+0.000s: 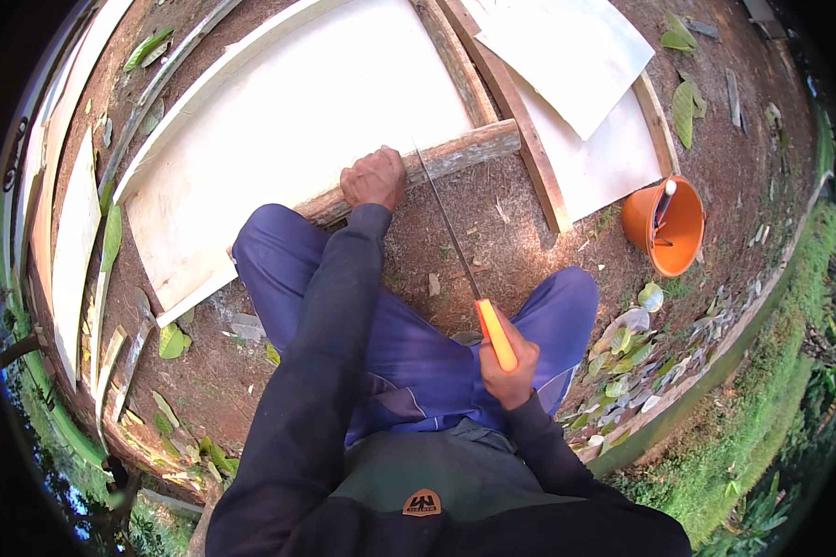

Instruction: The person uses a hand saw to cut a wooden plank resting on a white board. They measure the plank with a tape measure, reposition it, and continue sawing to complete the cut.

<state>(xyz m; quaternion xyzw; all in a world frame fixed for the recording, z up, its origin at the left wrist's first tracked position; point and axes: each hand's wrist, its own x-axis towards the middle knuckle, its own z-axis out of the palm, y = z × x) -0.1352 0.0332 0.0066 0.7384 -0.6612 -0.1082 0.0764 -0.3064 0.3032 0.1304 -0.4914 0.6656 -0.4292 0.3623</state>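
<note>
Our left hand (373, 178) presses the weathered wooden batten (418, 171) at twelve o'clock; our right hand (509, 364) grips the orange-handled handsaw (460, 255), blade on it; orange plastic bucket (664, 226) at three.

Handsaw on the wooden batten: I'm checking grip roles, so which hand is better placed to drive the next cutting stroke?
Right. The right hand already grips the orange handle of the handsaw, whose blade lies across the wooden batten. The left hand is pressed on the batten beside the blade, steadying it.
</note>
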